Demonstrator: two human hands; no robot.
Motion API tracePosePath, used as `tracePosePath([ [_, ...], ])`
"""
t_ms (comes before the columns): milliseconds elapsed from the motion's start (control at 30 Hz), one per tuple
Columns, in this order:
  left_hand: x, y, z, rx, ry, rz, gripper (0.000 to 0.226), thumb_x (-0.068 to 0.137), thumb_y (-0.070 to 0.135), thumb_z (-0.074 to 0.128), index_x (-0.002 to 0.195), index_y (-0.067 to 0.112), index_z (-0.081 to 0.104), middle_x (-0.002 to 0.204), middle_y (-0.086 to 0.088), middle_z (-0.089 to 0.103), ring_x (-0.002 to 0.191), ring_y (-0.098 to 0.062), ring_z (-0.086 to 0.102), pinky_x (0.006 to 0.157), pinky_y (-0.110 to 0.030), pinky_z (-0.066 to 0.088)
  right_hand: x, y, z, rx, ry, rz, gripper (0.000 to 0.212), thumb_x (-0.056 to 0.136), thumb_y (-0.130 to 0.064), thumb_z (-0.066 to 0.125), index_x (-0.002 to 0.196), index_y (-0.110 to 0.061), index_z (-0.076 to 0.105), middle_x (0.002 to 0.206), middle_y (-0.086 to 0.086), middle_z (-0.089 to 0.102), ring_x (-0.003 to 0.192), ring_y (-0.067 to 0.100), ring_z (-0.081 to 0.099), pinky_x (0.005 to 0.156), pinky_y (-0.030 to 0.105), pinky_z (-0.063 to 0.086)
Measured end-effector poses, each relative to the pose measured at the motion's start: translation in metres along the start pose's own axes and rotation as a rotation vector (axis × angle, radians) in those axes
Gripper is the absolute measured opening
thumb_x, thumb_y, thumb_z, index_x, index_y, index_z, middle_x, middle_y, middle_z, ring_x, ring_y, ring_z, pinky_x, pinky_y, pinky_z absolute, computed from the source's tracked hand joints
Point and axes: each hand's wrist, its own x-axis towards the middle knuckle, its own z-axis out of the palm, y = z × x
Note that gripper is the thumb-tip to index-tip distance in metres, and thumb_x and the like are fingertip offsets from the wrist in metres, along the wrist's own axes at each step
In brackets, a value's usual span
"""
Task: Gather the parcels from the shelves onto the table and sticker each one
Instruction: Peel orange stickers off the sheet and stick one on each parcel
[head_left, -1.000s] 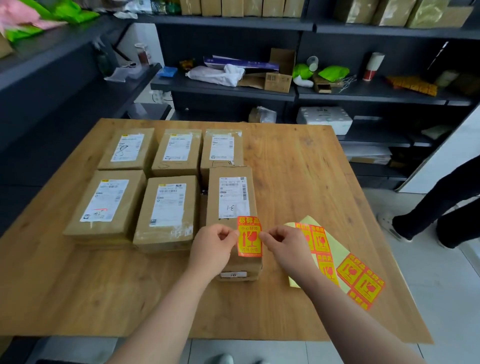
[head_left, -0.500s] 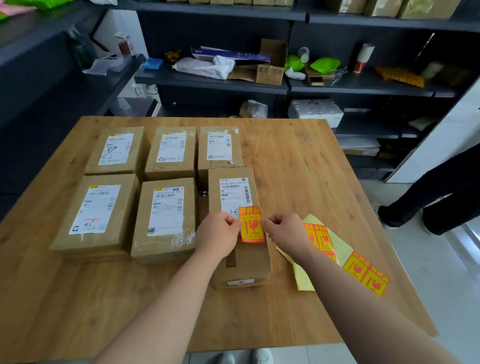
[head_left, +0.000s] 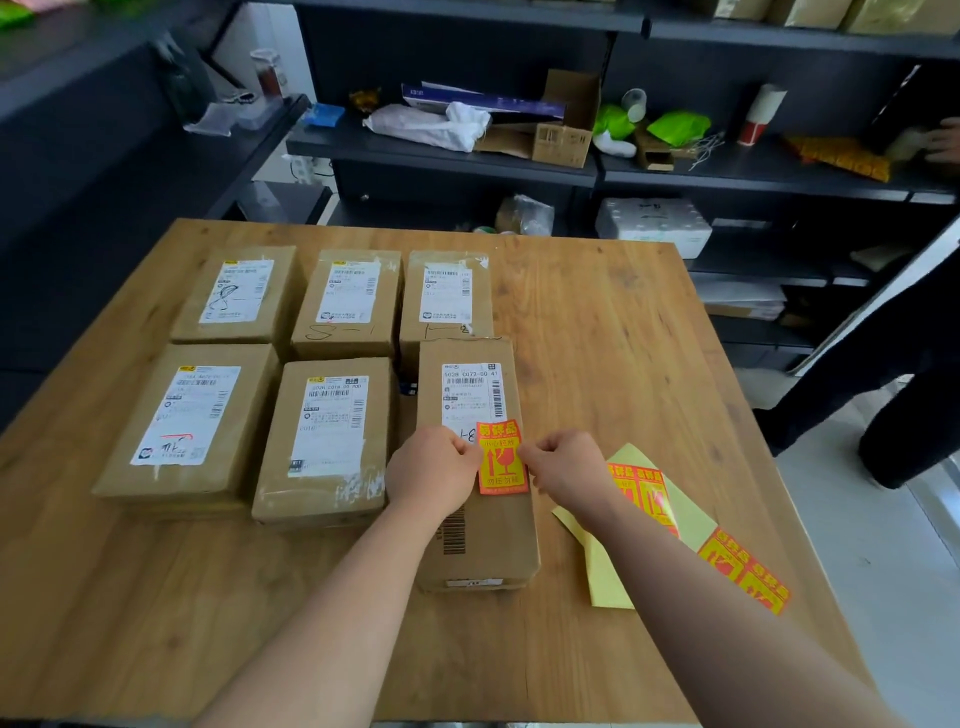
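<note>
Several brown parcels with white labels lie in two rows on the wooden table (head_left: 613, 332). Nearest me, in the front row on the right, is a long parcel (head_left: 488, 535). An orange and yellow fragile sticker (head_left: 502, 457) lies over it, just below its white label. My left hand (head_left: 434, 470) pinches the sticker's left edge and my right hand (head_left: 569, 465) pinches its right edge. Whether the sticker is stuck down flat I cannot tell. A yellow backing sheet (head_left: 691, 525) with more stickers lies on the table under my right forearm.
Dark shelves (head_left: 441, 153) behind the table hold cartons, bags, a white cloth and more parcels on the top shelf. A person in dark trousers (head_left: 893, 395) stands at the right, with a hand (head_left: 943, 140) on the shelf. The table's near edge lies under my forearms.
Both hands have carried the sticker farther up the long parcel, from near its front end to just below the white label. The view has tilted downward.
</note>
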Motion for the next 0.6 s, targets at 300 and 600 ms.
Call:
tracePosePath([
  [300, 0.0023, 0.0012, -0.0023, 0.027, -0.051, 0.002, 0.051, 0.089, 0.036, 0.055, 0.044, 0.018, 0.041, 0.044, 0.004, 0.039, 0.042, -0.015, 0.039, 0.045, -0.022, 0.027, 0.0031, 0.0000, 0.0005, 0.019, -0.004, 0.023, 0.021, 0.075, -0.020, 0.061, 0.059, -0.007, 0.056, 0.057, 0.009, 0.049, 0.055, 0.019, 0.043, 0.054, 0.029, 0.037],
  [600, 0.0032, 0.0027, -0.0024, 0.042, -0.054, 0.005, 0.050, 0.087, 0.036, 0.058, 0.043, 0.018, 0.043, 0.043, 0.004, 0.039, 0.042, -0.015, 0.040, 0.045, -0.021, 0.029, 0.0014, -0.0031, -0.0001, -0.003, -0.004, 0.026, 0.026, 0.079, -0.022, 0.065, 0.061, -0.005, 0.057, 0.059, 0.010, 0.054, 0.056, 0.020, 0.049, 0.055, 0.030, 0.042],
])
